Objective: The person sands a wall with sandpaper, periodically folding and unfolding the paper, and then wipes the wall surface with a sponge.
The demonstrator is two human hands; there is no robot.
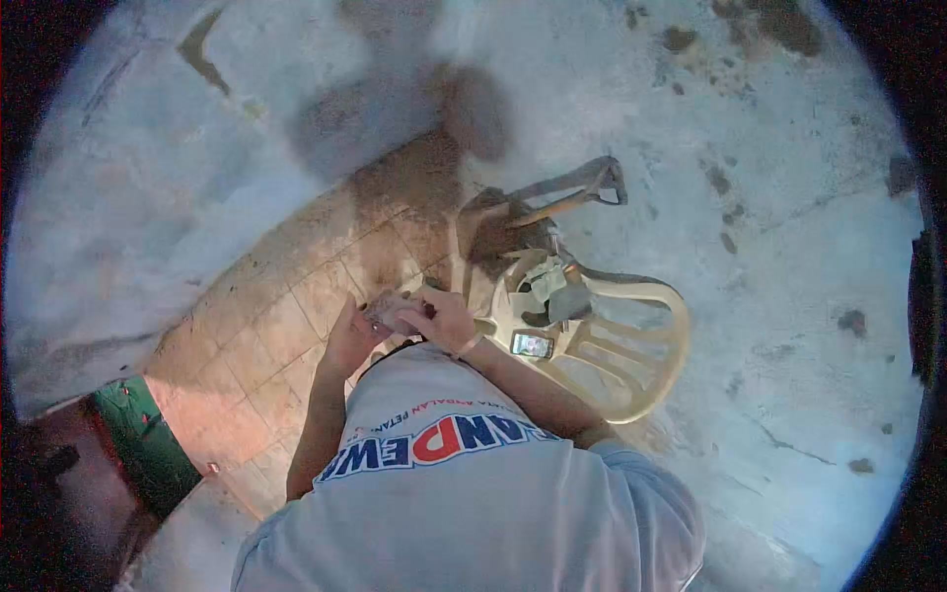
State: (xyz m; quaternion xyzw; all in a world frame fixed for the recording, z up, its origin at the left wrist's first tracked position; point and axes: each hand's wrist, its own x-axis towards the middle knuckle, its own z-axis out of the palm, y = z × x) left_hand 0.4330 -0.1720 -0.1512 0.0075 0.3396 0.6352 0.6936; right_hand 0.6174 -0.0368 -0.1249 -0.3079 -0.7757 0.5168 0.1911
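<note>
In front of my shirt, near the middle of the head view, a small pale, partly see-through item [393,310] lies between my two hands. My left hand [352,337] has its fingers closed on the item's left side. From the other side, my right hand [446,319] grips it with bent fingers and thumb. Something small and dark red shows by the right fingertips, too small to name. What the item is, I cannot make out.
A cream plastic chair [675,335] stands to the right, holding a lit phone [533,344] and crumpled cloth-like things [552,288]. Beyond it lies a shovel [564,201]. Tiles [266,335] form a strip ahead; a green mat [148,444] is at lower left.
</note>
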